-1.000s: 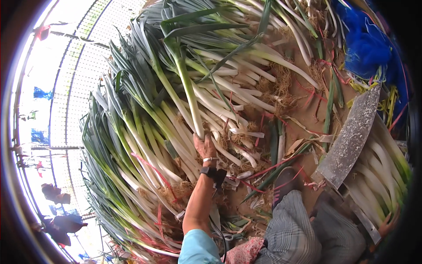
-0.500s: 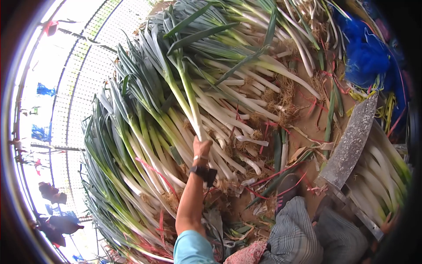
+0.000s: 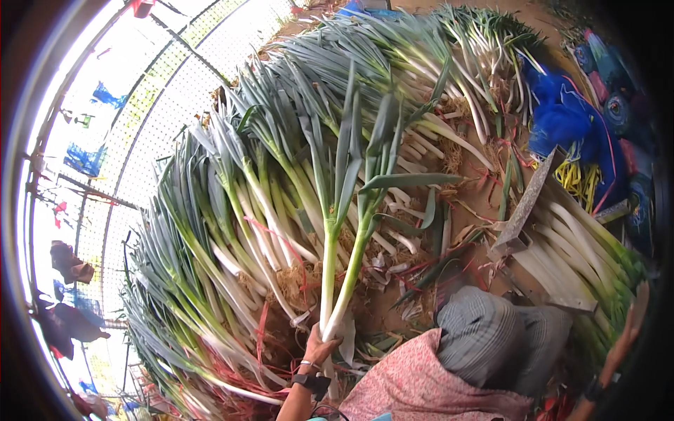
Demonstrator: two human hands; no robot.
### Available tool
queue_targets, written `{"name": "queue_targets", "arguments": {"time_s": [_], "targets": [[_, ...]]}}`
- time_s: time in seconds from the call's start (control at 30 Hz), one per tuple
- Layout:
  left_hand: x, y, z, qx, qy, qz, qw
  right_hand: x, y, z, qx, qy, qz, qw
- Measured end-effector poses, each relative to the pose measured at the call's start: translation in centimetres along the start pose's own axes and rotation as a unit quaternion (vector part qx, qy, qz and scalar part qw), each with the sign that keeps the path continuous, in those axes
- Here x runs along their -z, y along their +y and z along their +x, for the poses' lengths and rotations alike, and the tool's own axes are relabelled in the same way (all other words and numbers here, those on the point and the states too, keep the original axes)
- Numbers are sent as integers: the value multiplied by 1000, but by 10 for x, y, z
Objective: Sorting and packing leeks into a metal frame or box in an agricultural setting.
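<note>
My left hand (image 3: 321, 349) is closed around the white lower ends of two leeks (image 3: 342, 252). Their stalks spread into a V, green leaves pointing up and away from me. Below the fist, pale stem and roots show partly beside my clothing. At the right rim my right hand (image 3: 627, 326) looks thin and stretched, fingers extended, holding nothing that I can see. Close to it lies a bundle of leeks (image 3: 572, 242), white ends toward the far left and green leaves toward me, resting in a grey metal frame (image 3: 528, 203) with raised sides.
A long pile of leeks (image 3: 274, 189) curves from the lower left to the far right, roots toward me. Red strings and leaf scraps litter the brown ground (image 3: 472, 210). Blue netting (image 3: 562, 116) and yellow strips (image 3: 581, 184) lie at right. A mesh wall (image 3: 168, 105) stands at left.
My left hand has drawn the leeks off the pile, toward me and down. My right hand has come further into view beside the bundle. The view has shifted.
</note>
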State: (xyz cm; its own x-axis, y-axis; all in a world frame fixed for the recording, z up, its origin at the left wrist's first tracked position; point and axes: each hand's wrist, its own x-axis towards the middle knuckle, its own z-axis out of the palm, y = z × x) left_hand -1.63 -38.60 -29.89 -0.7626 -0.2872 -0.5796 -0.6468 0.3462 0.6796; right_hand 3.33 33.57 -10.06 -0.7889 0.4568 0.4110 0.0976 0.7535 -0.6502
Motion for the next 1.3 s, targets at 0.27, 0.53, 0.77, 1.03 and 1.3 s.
{"name": "queue_targets", "arguments": {"time_s": [0.27, 0.53, 0.77, 1.03, 1.3], "targets": [[63, 37, -135, -152, 129, 150, 968, -270, -337, -100, -329, -527, 463, 632], [67, 47, -268, -263, 244, 404, 842, -451, -358, -228, -537, -324, 548, 553], [72, 23, -272, -349, 272, 435, 784, -382, -378, -172, -447, -238, 686, 523], [63, 64, -204, -501, 339, 287, 743, -210, -382, -42, -175, -127, 834, 507], [-95, 332, -158, -710, 97, 179, 675, 72, -236, 58, 109, 89, 730, 669]]}}
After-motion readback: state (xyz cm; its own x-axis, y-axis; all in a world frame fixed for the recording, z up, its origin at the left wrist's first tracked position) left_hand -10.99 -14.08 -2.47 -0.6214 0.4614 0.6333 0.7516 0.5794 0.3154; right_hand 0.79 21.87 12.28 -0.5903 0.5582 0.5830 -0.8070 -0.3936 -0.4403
